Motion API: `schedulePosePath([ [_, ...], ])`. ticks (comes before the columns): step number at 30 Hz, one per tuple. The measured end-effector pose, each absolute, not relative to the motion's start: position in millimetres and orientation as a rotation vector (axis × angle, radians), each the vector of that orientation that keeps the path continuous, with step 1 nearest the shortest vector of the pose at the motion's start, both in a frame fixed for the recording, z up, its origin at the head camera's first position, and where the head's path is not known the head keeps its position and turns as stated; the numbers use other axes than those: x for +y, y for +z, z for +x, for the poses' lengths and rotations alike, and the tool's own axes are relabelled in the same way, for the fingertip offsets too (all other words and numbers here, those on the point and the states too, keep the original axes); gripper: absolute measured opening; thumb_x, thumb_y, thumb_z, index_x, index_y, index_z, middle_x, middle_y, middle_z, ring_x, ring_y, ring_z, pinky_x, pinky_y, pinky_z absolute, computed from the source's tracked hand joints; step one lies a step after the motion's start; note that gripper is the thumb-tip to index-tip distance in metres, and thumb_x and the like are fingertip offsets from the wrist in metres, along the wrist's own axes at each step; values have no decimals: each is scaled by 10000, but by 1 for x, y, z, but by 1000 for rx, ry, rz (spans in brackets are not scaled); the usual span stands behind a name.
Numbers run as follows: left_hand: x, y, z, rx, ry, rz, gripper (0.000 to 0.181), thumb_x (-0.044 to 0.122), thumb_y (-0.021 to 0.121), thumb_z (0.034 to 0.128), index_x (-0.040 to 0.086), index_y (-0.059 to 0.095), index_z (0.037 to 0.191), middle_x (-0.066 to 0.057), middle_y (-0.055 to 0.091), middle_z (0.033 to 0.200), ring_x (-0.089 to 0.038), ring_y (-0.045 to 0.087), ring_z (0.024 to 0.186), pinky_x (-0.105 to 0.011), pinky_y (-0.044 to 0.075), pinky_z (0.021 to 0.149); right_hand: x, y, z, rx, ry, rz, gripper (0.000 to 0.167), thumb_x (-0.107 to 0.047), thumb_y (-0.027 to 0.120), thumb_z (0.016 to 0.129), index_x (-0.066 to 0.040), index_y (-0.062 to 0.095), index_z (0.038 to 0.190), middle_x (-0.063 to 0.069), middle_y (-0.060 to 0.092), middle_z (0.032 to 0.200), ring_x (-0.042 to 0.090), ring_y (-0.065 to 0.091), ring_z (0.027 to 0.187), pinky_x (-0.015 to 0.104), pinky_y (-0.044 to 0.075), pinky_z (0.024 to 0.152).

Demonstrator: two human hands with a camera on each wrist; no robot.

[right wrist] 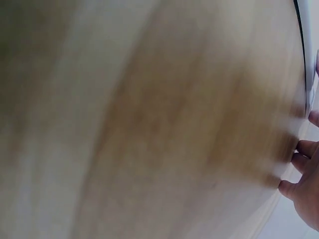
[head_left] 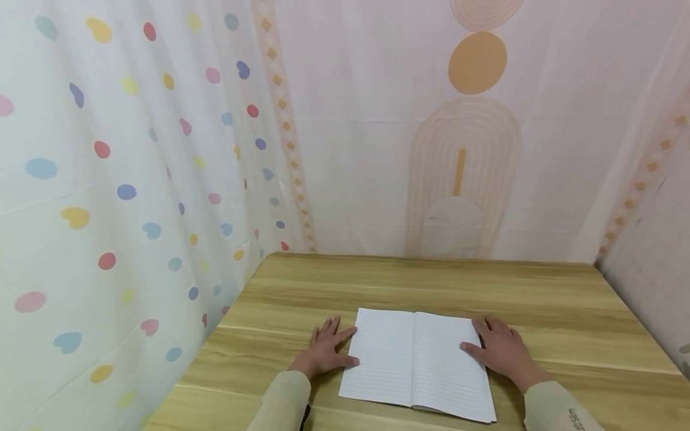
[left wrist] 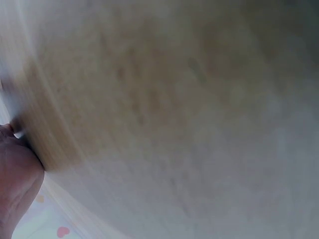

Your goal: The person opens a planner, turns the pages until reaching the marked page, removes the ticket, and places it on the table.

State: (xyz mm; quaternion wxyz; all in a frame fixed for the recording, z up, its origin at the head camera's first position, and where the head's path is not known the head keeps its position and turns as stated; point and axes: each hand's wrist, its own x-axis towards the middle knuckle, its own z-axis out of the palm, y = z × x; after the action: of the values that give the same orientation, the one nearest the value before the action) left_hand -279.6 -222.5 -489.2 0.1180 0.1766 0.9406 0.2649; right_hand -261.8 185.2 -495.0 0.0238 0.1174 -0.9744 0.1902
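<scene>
One notebook point(head_left: 415, 365) lies long axis L-R, spine point(head_left: 412, 362) pointing fwd, L hand point(head_left: 324, 352) & R hand point(head_left: 502, 349) touching it, fingers relaxed.

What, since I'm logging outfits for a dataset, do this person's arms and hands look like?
The left sleeve and right sleeve are long and pale beige. Something black, too little shown to identify, sits by the left one's inner edge; the right one carries dark lettering I can't read. The left hand and right hand are ungloved.
</scene>
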Motion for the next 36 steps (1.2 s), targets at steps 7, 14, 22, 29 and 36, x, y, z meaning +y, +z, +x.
schedulePosePath([
  [7,-225,-492,-276,2752,770,490,757,435,749,861,152,457,1500,-265,98,1617,-445,27,1486,-633,-13,1154,182,-501,-262,-3029,596,367,810,-551,610,928,69,455,1426,405,370,1423,566,337,1321,718,275,1027],
  [14,-227,-492,-277,2752,766,476,765,461,738,861,168,449,1507,-253,93,1622,-436,19,1489,-620,-24,1159,180,-502,-262,-3018,594,378,780,-535,610,933,52,464,1426,414,371,1416,577,347,1309,714,284,1023],
  [22,-226,-492,-277,2754,767,505,768,458,740,864,157,446,1507,-272,94,1614,-451,25,1484,-632,-15,1155,182,-500,-262,-3009,577,388,738,-524,612,935,30,503,1410,422,379,1405,584,359,1297,709,297,1014],
  [29,-224,-492,-277,2745,771,523,766,460,732,873,153,439,1511,-272,92,1615,-444,18,1486,-630,-13,1156,184,-498,-263,-2996,558,402,695,-484,639,929,31,534,1385,437,406,1365,595,389,1264,715,331,977],
  [36,-223,-489,-280,2750,746,544,768,470,719,881,150,429,1516,-276,86,1614,-450,16,1484,-633,-11,1154,187,-493,-268,-2960,560,444,670,-446,696,896,49,578,1331,452,455,1301,610,445,1199,704,398,917],
])
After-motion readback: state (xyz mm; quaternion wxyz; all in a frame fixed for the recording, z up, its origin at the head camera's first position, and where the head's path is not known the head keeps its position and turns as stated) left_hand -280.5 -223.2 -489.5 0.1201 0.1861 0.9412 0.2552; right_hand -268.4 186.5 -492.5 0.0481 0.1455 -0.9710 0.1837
